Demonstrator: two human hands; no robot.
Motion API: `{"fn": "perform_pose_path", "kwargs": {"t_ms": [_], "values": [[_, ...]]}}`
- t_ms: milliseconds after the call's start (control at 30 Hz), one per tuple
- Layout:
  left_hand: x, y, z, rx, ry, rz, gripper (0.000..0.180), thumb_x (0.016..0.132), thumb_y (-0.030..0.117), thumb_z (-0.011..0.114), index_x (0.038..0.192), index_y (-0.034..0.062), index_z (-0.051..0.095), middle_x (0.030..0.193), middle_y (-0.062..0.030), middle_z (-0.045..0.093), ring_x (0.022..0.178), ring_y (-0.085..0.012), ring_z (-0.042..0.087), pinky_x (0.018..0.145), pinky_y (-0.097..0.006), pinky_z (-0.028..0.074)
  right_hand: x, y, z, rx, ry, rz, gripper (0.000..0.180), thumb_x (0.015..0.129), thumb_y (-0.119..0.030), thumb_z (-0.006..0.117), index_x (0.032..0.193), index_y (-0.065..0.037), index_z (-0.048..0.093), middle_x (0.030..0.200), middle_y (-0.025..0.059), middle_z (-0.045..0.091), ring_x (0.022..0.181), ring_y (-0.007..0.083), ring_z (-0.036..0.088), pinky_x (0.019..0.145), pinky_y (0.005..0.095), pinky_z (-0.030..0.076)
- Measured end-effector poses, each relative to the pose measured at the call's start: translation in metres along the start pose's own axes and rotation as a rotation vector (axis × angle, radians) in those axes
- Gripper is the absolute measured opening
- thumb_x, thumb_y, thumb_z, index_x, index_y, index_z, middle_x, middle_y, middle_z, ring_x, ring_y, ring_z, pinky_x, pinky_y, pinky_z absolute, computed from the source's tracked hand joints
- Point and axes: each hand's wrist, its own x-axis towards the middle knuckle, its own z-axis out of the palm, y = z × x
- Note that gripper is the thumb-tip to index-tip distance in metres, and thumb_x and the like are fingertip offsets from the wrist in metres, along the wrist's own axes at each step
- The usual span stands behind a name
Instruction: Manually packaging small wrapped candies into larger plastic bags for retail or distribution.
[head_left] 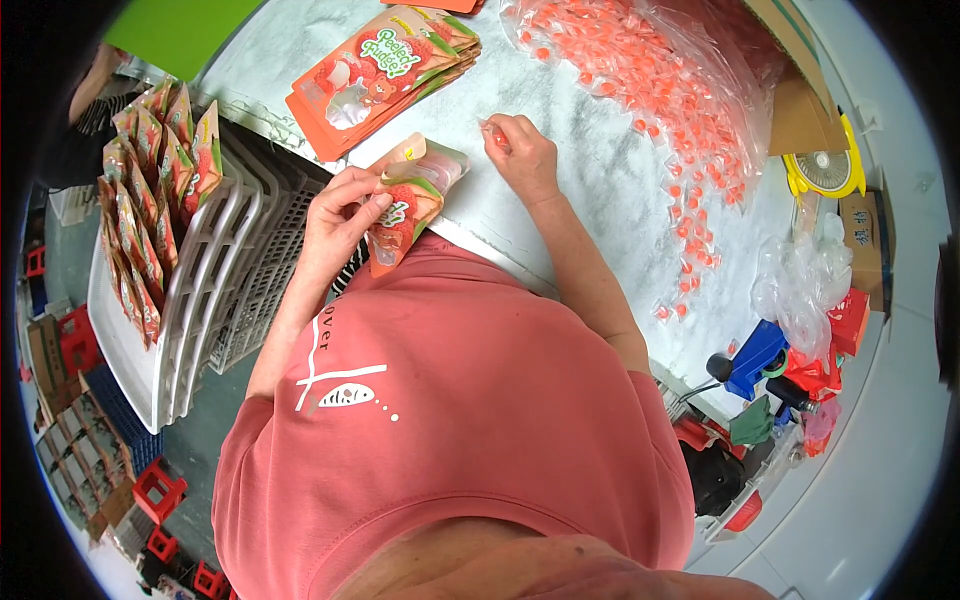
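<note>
My left hand [345, 212] grips an orange and green candy pouch [408, 212] at the table's near edge, thumb on its printed front. The pouch's top gapes toward the upper right, showing a clear inner side. Just right of that mouth, my right hand [522, 158] is closed, with a small wrapped red candy [497, 138] between its fingertips. Beyond the left hand lies a stack of flat orange pouches [375, 85]. A large heap of the same wrapped candies [650, 75] spills from a clear plastic bag at the far right, trailing toward me.
Stacked white crates [165, 375] stand at my left, the top one holding several filled pouches [150, 190]. At the right are a yellow fan [825, 170], a cardboard box [805, 115], crumpled clear plastic [800, 280] and a blue tape dispenser [755, 360]. Another person's arm [92, 85] shows at upper left.
</note>
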Motion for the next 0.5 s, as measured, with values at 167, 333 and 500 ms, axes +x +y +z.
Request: {"fn": "perform_pose_path", "kwargs": {"t_ms": [167,333,500], "values": [[0.0005,0.001,0.0006,0.013,-0.005,0.027,0.015,0.09,0.003,0.071,0.105,0.0014,0.072,0.104,-0.0003,0.062,0.083,-0.0035,0.056,0.067,-0.018,0.045,0.0005,-0.0007,-0.001,-0.003,-0.004,0.001,0.016,0.08,-0.011,0.078,0.094,-0.011,0.069,0.081,0.0038,0.066,0.063,0.0168,0.067,0.055,0.0302,0.055],[0.0009,0.0045,0.0025,-0.022,-0.023,0.013,0.016,0.091,0.001,0.069,0.106,0.0011,0.072,0.106,-0.0034,0.063,0.102,-0.0095,0.061,0.074,-0.02,0.049,0.0001,-0.0004,-0.0008,-0.004,-0.003,0.0,0.016,0.081,-0.011,0.077,0.094,-0.011,0.068,0.081,0.0039,0.066,0.063,0.0169,0.067,0.055,0.0301,0.055],[0.0005,0.0016,0.0024,-0.025,-0.03,0.011,0.016,0.091,0.0,0.068,0.107,0.0012,0.072,0.107,-0.0046,0.063,0.109,-0.0125,0.061,0.076,-0.021,0.05,-0.0004,0.0002,-0.0008,0.001,-0.018,0.004,0.016,0.081,-0.011,0.077,0.095,-0.011,0.068,0.083,0.0037,0.066,0.064,0.0167,0.068,0.055,0.0299,0.055]]}}
